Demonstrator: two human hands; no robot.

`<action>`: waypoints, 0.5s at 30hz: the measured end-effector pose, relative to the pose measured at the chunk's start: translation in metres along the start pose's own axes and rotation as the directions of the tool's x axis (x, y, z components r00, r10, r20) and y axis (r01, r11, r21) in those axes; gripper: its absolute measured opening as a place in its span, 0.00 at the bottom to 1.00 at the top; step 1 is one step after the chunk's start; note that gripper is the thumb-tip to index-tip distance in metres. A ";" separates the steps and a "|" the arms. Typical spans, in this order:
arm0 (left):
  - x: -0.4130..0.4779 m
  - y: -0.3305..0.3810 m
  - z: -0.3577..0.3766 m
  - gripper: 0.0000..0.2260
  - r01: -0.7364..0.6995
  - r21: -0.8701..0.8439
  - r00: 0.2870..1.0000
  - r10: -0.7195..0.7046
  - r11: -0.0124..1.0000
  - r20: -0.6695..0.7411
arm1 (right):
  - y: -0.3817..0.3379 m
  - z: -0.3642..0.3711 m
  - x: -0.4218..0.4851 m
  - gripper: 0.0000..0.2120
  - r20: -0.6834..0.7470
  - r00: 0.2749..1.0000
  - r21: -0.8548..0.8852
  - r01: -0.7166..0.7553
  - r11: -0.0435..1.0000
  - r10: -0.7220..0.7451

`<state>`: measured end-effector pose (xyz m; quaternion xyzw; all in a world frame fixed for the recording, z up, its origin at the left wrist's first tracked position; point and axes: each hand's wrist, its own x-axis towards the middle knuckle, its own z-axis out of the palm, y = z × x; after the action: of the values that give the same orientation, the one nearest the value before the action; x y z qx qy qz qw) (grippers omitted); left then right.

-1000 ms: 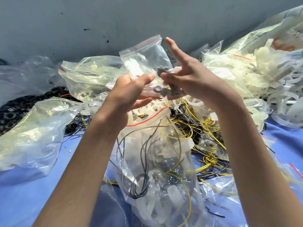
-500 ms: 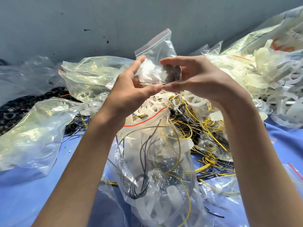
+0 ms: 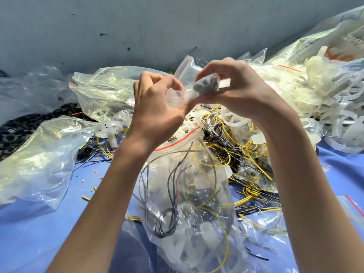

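A small clear zip bag [image 3: 199, 89] with small grey parts bunched inside is held up between both hands above the pile. My left hand [image 3: 157, 107] pinches its left end with curled fingers. My right hand [image 3: 234, 89] grips the end that holds the grey parts, fingers curled over the top. The bag is rolled or squeezed into a short tube; its red zip strip [image 3: 186, 61] sticks up behind the hands.
Below the hands a larger zip bag [image 3: 189, 194] holds black and yellow wires and white plastic pieces. Loose yellow and black wires [image 3: 246, 146] lie on the blue table [image 3: 39, 233]. Bags of white plastic parts [image 3: 315, 91] sit right, clear bags [image 3: 37, 158] left, grey wall behind.
The small bag was upright with its zip on top; it has been tipped and squeezed into a roll between both hands. My right fingers have curled over it.
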<state>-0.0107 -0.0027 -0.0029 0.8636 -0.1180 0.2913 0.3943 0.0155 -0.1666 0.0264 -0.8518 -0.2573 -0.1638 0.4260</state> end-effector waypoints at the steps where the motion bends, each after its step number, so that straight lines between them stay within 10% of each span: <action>1: 0.001 0.000 -0.001 0.12 -0.025 -0.023 1.000 0.025 0.999 0.005 | 0.000 0.000 0.000 0.14 -0.002 1.000 0.006 0.016 1.000 -0.016; 8: 0.001 0.010 -0.014 0.13 0.241 -0.624 0.965 -0.116 0.743 0.235 | -0.006 -0.006 -0.005 0.23 0.242 0.970 0.263 -0.044 0.964 -0.022; 15: -0.001 0.016 -0.015 0.15 0.253 -0.657 0.961 -0.107 0.710 0.255 | -0.009 -0.002 -0.009 0.15 0.288 0.958 0.238 -0.083 0.968 0.012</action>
<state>-0.0245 -0.0023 0.0142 0.6895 -0.1701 0.1000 0.6969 0.0030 -0.1663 0.0288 -0.8125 -0.3134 0.0039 0.4915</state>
